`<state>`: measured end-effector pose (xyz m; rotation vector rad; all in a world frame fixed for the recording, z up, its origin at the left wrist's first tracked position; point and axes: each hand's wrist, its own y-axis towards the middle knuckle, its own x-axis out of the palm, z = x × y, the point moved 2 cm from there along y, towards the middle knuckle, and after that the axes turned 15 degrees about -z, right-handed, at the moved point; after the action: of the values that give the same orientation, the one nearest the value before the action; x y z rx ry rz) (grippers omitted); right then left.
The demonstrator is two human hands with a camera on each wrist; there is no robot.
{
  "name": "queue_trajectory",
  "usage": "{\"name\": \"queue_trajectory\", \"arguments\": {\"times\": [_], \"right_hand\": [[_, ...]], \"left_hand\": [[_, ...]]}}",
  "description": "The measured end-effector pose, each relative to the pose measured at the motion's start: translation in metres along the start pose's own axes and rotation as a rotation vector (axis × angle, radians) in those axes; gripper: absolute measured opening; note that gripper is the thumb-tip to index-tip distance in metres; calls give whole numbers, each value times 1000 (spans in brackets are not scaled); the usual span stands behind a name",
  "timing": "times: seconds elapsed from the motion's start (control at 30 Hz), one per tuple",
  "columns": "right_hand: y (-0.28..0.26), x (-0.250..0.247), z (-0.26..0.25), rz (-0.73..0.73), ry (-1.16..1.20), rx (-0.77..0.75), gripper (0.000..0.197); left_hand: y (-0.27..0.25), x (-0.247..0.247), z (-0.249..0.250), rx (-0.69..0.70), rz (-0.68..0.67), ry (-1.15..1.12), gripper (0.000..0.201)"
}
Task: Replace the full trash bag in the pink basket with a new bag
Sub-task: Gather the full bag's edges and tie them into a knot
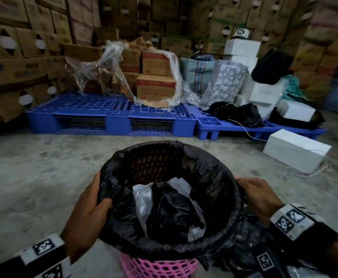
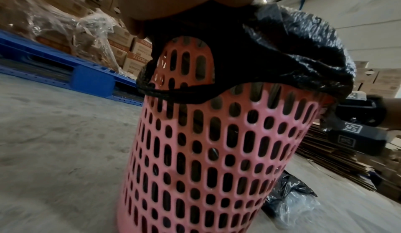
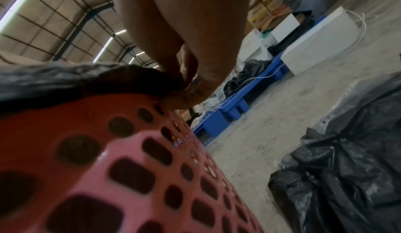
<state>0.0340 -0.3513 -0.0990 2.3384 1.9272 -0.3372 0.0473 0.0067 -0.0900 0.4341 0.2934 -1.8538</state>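
At the pink basket (image 1: 160,266), left hand (image 1: 88,209) and right hand (image 1: 259,194) both grip the black trash bag's (image 1: 214,177) folded-over rim.

Both hands are bare, no gloves, no sleeves showing. The left wrist (image 1: 43,255) carries a black band with white blocks printed in black square-code markers. Same on the right wrist (image 1: 296,223): white marker blocks on a black rig, possibly strapped.

Pretty dim warehouse light overall, with the head view soft and bending hard at the edges. Long white ceiling strip lights (image 3: 17,8) glow in the right wrist view, and the perforated pink plastic basket (image 3: 130,176) up close is blurry
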Motion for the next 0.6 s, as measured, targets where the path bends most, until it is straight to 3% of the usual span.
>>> {"name": "queue_trajectory", "arguments": {"times": [0.13, 0.3, 0.4, 0.5, 0.6], "right_hand": [[7, -11, -4, 61, -94, -7, 48], [10, -20, -29, 94, -425, -142, 30], [3, -5, -71, -6, -469, -293, 20], [5, 20, -88, -141, -480, -261, 15], [5, 38, -91, -164, -331, -225, 14]], "left_hand": [[2, 1, -3, -38, -31, 28, 66], [5, -2, -5, -24, -53, 74, 65], [4, -1, -4, -14, -48, 96, 70], [4, -1, -2, -18, -40, 31, 67], [6, -4, -6, -104, 0, -163, 54]]}}
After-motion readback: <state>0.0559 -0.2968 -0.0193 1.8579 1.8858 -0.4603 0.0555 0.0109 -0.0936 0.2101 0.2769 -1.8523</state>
